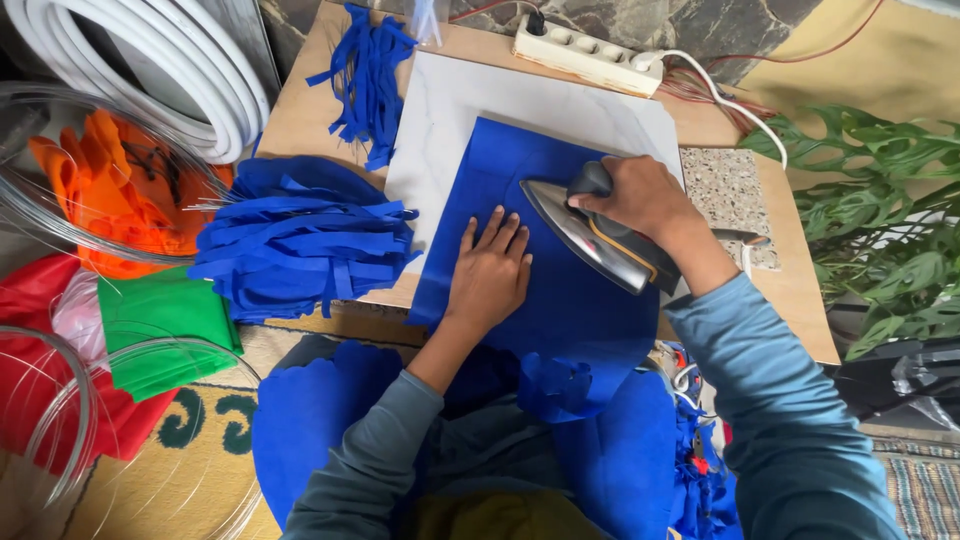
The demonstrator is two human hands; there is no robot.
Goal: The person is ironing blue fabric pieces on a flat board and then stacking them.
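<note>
Now my right hand (640,195) grips the iron (590,235) on the blue cloth (560,290) mid-desk; left hand (490,275) lies flat, released, apparently smoothing—I'd keep its fingers clear of the soleplate.

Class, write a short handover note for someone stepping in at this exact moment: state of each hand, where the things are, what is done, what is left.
Left hand: flat, palm down, pinning the blue felt sheet on the white marble-look board.
Right hand: gripping the handle of the silver-and-black electric iron, tilted with its soleplate edge on the sheet.
Nearby: pile of cut blue felt strips to the left, more strips at the board's far corner.
Done: the sheet under the palm looks flat.
Left: the near edge hangs off the board, crumpled, not yet pressed.
</note>
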